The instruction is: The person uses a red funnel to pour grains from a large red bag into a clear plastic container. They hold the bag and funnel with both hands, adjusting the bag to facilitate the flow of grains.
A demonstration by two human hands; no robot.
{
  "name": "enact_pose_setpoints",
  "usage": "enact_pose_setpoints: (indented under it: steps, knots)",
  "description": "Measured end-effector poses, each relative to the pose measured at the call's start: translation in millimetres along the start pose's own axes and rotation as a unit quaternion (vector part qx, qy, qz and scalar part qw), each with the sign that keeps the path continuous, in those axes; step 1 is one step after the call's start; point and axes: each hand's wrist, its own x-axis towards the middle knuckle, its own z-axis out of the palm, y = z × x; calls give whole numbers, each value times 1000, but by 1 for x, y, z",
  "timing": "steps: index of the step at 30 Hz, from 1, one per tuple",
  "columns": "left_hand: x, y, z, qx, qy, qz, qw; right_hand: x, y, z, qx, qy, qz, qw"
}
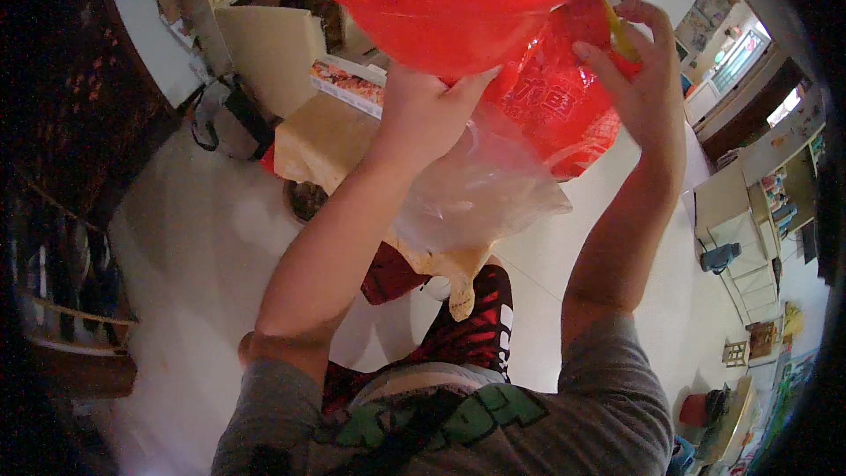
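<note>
A red plastic basin [449, 20] is raised at the top of the view, its outer wall towards me. My left hand [426, 109] is at its underside, thumb stretched to the right; the basin hides most of the fingers. To the right, my right hand [641, 73] grips a small red and yellow packet [588, 23] between thumb and fingers. Below the packet is a glossy red plastic bag [558, 112] bearing printed writing. A crumpled clear plastic bag [482, 192] lies in front of it, under and beside my left wrist.
A tan cloth [330, 135] covers the small table before me, its corner hanging by my knee. A printed box [347, 86] lies at its back left. A chair back [271, 56] and a dark grey bag [231, 116] stand farther left. Cabinets [740, 258] line the right.
</note>
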Motion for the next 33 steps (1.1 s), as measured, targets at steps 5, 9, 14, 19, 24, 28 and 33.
enact_pose_setpoints:
  steps: [5, 9, 14, 19, 24, 28, 33]
  knots:
    - [-5, -2, 2, -20, 8, -53, 998, -59, -29, 11, 111, 74, 155, 979]
    - [-2, -5, 5, -65, 1, -44, 997, -76, -39, 16, 248, 105, 233, 935]
    - [-6, 1, 10, -82, -29, -67, 994, -62, -59, 24, 420, 137, 334, 833]
    - [-9, 7, 19, -24, -40, -16, 999, -71, -43, 54, 335, 242, 260, 873]
    - [-8, 3, 22, -54, -18, -36, 998, -66, -30, 69, 303, 315, 206, 876]
    - [-14, 10, 18, -84, -22, -79, 993, -78, -35, 52, 277, 131, 311, 900]
    - [-28, 17, 17, -51, -60, -98, 992, -101, -52, 70, 287, 265, 337, 857]
